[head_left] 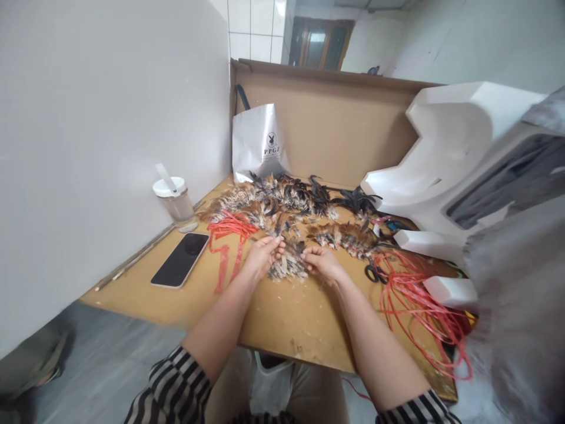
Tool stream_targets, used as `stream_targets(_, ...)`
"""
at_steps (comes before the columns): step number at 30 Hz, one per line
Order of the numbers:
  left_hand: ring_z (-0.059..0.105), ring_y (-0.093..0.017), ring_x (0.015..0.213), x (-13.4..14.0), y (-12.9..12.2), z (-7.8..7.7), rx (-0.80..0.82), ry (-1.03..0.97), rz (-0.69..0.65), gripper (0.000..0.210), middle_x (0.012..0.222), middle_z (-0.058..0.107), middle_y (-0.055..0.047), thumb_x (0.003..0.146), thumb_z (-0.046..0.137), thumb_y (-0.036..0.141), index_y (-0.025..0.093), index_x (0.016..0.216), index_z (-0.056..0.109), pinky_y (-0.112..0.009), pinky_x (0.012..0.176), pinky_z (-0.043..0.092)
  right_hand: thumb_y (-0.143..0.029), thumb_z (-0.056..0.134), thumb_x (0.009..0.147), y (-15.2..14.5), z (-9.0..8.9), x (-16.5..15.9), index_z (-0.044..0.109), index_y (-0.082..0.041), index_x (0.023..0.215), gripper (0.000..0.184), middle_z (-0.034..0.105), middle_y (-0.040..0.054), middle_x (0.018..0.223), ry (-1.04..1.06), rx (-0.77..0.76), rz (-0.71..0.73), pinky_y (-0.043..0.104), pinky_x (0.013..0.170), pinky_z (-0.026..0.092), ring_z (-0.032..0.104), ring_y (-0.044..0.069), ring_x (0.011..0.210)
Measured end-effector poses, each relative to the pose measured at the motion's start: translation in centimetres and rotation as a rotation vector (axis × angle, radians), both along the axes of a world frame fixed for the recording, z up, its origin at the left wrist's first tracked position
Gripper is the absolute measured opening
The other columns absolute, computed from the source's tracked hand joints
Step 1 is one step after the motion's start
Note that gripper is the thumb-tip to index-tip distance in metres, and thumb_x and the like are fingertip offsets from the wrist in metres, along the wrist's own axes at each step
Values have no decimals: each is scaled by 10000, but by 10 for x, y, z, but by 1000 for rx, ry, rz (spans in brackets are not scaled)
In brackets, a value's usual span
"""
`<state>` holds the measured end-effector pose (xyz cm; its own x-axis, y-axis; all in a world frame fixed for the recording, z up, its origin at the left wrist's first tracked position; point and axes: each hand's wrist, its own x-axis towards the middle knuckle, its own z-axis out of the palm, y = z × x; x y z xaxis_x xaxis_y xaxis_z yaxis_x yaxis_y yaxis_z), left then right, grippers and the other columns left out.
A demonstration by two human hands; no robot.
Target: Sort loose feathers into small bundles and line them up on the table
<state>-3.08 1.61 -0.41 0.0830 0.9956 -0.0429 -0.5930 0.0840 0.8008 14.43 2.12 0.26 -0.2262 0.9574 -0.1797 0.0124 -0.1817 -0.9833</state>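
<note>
My left hand [266,254] is closed in a pinch at the left edge of a small pile of brown and pale feathers [289,265]. Thumb and index fingertips meet, with brown feather tips showing beside them. On the pile's right side my right hand [324,263] is also pinched, its fingertips at dark feathers. The exact feathers in each grip are too small to make out. Behind my hands spreads a larger heap of brown and black feathers [282,194]. Another row of bundled feathers [348,237] lies to the right.
Red plastic strips [233,224] lie left, more red strips [415,294] right, beside black-handled scissors [375,272]. A phone [180,260] and lidded cup [174,203] stand left on the table [300,335]. A silver bag [256,141] is behind; white foam [454,135] borders the right.
</note>
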Motion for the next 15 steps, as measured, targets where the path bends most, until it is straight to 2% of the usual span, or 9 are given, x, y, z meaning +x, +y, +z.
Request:
stream_targets(3,530,-46,516,1,-2,0,6,25,-29,215,661,615,-36,625,675,236,89,772,619,-138,468,404,-251,707,530,0,0,1,523,-156,635,232,499,-52,460,214,-61,50,154,363,253,402,44,387)
stream_targets(6,551,-56,541,0,-3,0,9,46,-62,202,679,627,-43,634,670,231,93,773,621,-143,489,423,-234,721,520,-1,2,0,525,-152,648,248,542,-36,543,350,-114,55,150,374,268,424,38,419)
stream_targets(12,595,-84,595,4,-6,-1,-26,105,-132,200,748,653,-80,666,645,221,90,816,621,-137,483,436,-235,736,500,-4,5,-7,536,-157,660,268,482,-63,496,468,-96,-35,148,387,271,416,38,434)
stream_targets(15,608,-96,615,9,-8,-2,-30,151,-179,215,776,659,-99,673,639,237,84,823,624,-137,491,444,-256,735,501,-5,3,-14,539,-154,643,263,478,-64,483,460,-62,-84,153,393,267,405,37,430)
